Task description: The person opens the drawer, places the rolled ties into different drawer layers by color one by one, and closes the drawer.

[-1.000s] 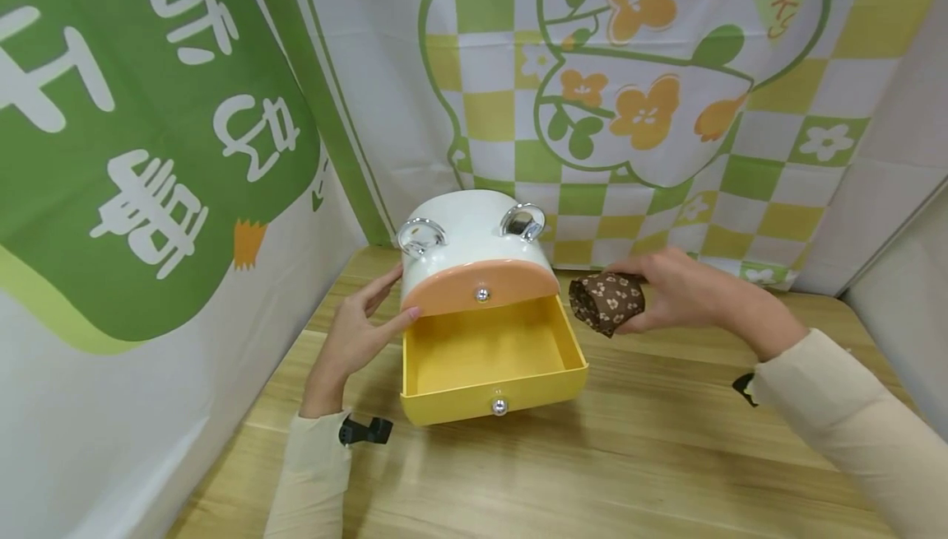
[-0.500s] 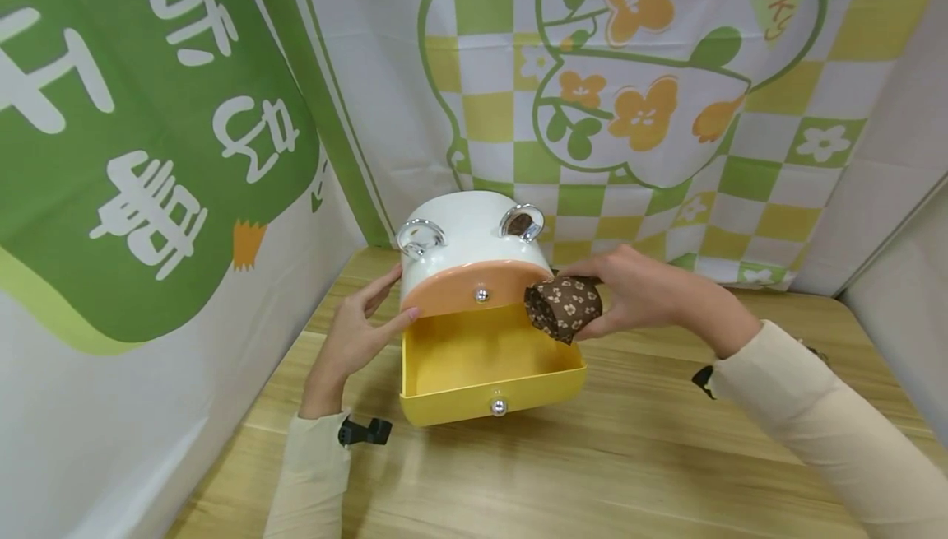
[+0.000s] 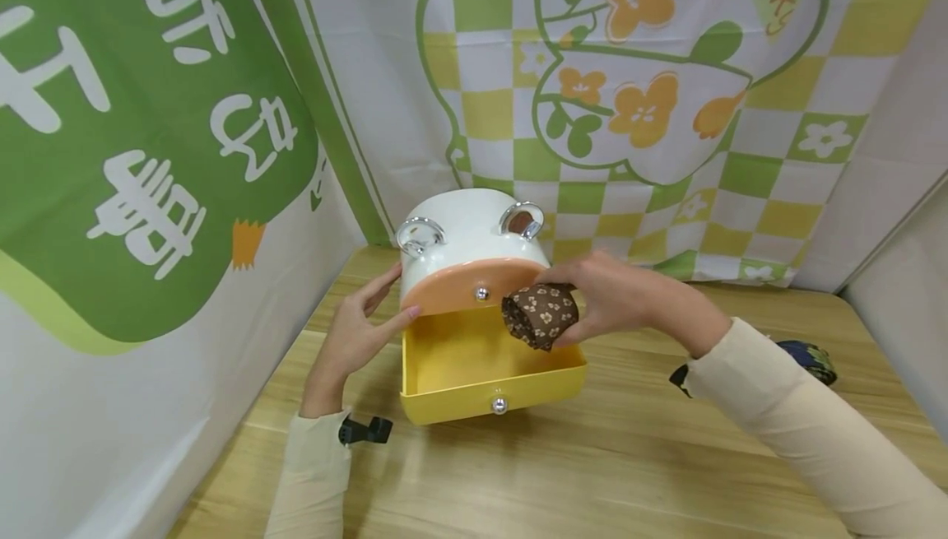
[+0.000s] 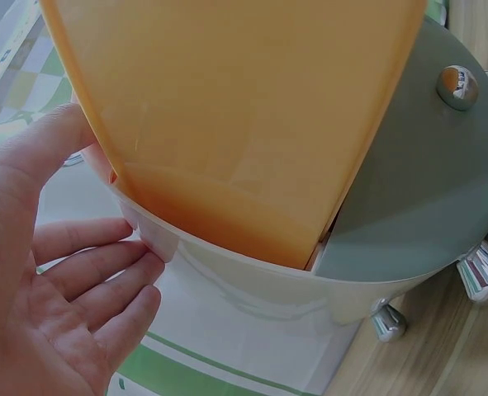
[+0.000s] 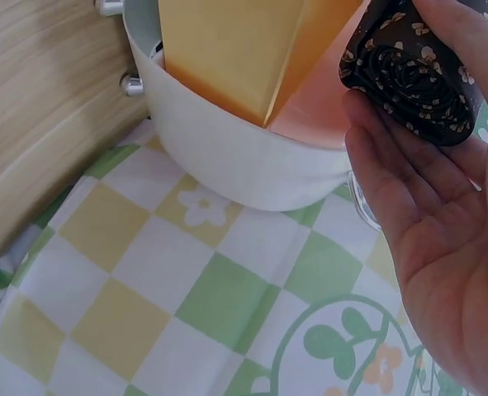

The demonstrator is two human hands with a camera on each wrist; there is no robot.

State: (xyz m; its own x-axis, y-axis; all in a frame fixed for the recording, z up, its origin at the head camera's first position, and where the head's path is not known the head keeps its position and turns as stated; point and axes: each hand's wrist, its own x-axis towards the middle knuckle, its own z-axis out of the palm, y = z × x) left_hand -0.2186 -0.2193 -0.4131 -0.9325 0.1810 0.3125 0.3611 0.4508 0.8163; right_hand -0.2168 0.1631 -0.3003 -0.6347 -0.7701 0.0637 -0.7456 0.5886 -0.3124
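In the head view a white rounded drawer box with two silver rings on top stands on the table. Its yellow drawer is pulled out, and the part of its floor that shows is bare. My left hand holds the box's left side, thumb on the front edge, fingers along the white wall. My right hand grips a rolled brown cloth with cream flowers above the drawer's right part. The right wrist view shows the coiled end of the rolled cloth.
Above the yellow drawer is a closed peach drawer; below it, a grey-green front with a silver knob. A dark patterned roll lies on the wooden table, partly behind the right sleeve. Printed cloth hangs behind.
My right hand has carried the rolled brown cloth leftward from beside the box to over the yellow drawer. The dark roll has come into view behind the sleeve. My left hand has stayed put.
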